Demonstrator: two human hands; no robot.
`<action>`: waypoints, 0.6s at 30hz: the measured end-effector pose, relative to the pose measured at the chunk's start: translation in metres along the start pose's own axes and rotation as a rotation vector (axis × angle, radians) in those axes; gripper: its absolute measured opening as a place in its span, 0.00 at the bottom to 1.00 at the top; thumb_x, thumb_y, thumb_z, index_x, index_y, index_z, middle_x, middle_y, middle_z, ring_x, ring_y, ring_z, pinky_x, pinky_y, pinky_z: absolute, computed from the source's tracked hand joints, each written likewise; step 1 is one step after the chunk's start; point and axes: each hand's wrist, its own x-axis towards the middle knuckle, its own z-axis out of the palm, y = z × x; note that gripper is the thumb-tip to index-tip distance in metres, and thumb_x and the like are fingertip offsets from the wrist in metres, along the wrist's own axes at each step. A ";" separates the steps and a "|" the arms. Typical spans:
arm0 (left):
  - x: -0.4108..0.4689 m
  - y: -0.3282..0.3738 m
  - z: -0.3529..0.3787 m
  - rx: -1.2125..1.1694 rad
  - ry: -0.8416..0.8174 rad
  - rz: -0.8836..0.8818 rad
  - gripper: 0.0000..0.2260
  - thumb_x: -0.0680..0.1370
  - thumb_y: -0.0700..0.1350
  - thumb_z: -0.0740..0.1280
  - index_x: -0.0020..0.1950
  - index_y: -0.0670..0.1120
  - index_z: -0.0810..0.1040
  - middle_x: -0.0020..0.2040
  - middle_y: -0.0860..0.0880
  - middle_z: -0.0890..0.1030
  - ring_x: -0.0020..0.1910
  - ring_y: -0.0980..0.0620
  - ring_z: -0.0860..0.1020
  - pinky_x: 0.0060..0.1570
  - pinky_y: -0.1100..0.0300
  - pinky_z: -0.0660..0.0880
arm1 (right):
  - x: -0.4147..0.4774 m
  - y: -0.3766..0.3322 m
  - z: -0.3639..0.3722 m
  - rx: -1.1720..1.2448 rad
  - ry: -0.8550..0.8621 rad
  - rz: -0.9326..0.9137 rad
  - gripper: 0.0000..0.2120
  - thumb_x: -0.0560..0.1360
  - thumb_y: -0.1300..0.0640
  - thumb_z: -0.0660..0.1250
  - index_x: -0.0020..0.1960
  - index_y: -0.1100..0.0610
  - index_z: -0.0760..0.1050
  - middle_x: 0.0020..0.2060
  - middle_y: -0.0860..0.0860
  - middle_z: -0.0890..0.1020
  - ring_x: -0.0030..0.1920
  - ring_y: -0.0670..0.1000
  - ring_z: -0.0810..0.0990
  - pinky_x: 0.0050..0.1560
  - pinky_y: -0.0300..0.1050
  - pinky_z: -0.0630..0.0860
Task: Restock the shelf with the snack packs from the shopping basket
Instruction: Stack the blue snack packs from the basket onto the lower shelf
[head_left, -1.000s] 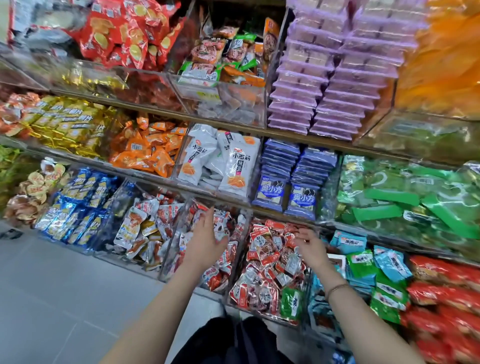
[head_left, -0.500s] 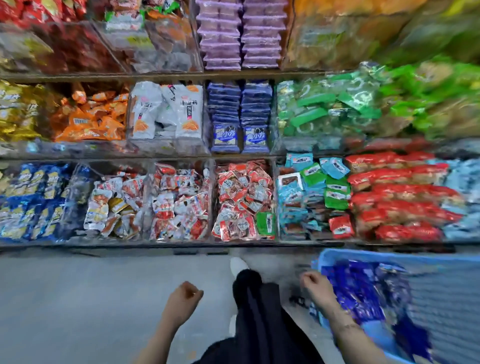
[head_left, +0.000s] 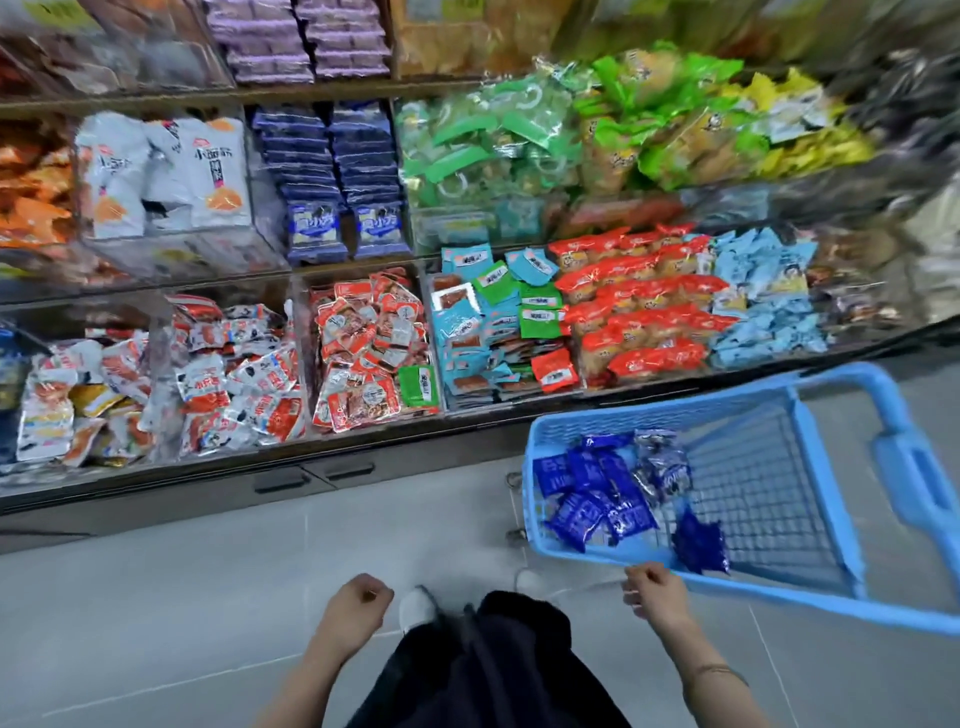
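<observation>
Here, both hands are seen low in the view, held in front of a stocked shelf (head_left: 363, 89). The left hand (head_left: 358, 605) is closed into a loose fist with the fingers curled under, and nothing is held in it. The right hand (head_left: 655, 592) is likewise curled, and nothing is seen inside it. It is placed just at the near rim of the blue shopping basket (head_left: 826, 483); whether that rim is touched cannot be told.

Just ahead of the right hand, the snack packs (head_left: 592, 488) are found lying in the basket as a loose cluster of dark blue wrappers toward its left end. A single pack (head_left: 698, 540) of the same blue lies nearest the right knuckles, and a silvery blue pack (head_left: 665, 462) lies farther off.

Well beyond the left hand, on the middle tier, two stacks of dark blue packets (head_left: 337, 171) are ranged in a clear compartment. Ahead of the gap between the hands, on the lowest tier, a bin of red and white sachets (head_left: 363, 343) is seen. Between the hands, dark trousers (head_left: 493, 665) and a white shoe (head_left: 415, 608) are visible over the grey tiled floor (head_left: 156, 597). A thin bracelet (head_left: 719, 670) is worn on the right wrist.
</observation>
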 end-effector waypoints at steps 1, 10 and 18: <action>0.000 0.009 0.009 0.002 -0.007 0.015 0.04 0.76 0.39 0.63 0.42 0.43 0.75 0.38 0.46 0.78 0.35 0.49 0.75 0.36 0.59 0.67 | 0.005 -0.003 -0.012 -0.016 0.020 -0.018 0.11 0.77 0.67 0.61 0.36 0.60 0.72 0.32 0.58 0.75 0.29 0.53 0.72 0.31 0.41 0.64; 0.017 0.081 0.124 0.000 0.054 -0.005 0.08 0.78 0.39 0.65 0.53 0.36 0.78 0.52 0.41 0.81 0.51 0.42 0.79 0.51 0.58 0.70 | 0.110 -0.017 -0.121 -0.446 -0.042 -0.102 0.09 0.76 0.63 0.62 0.41 0.66 0.77 0.39 0.64 0.81 0.45 0.63 0.80 0.43 0.49 0.72; 0.049 0.117 0.233 -0.047 0.081 -0.057 0.23 0.77 0.42 0.67 0.70 0.39 0.66 0.57 0.42 0.80 0.54 0.46 0.78 0.57 0.58 0.71 | 0.209 0.000 -0.152 -0.735 -0.157 -0.063 0.06 0.76 0.60 0.60 0.41 0.59 0.71 0.42 0.58 0.79 0.46 0.57 0.80 0.37 0.39 0.66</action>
